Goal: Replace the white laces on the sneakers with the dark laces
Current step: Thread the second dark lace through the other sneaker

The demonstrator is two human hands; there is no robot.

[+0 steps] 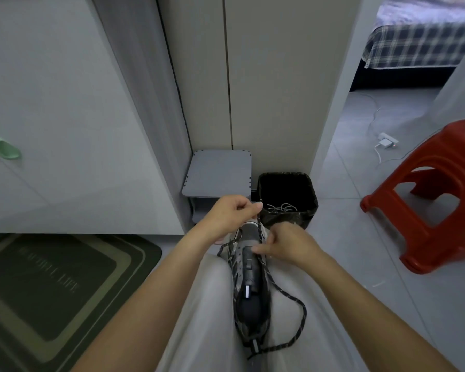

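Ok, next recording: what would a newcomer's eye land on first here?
The grey sneaker lies on the person's lap at centre, toe pointing away. The left hand pinches the dark lace above the toe end, and the right hand grips the shoe's side. The red stool stands at right, and white cords lie in the black bin beyond the shoe.

We can read nothing outright. The doormat (51,285) on the floor's left edge carries a line of pale lettering, blurred past reading. The sneaker (249,285) bears a small mark on its tongue, too small for us to make out.
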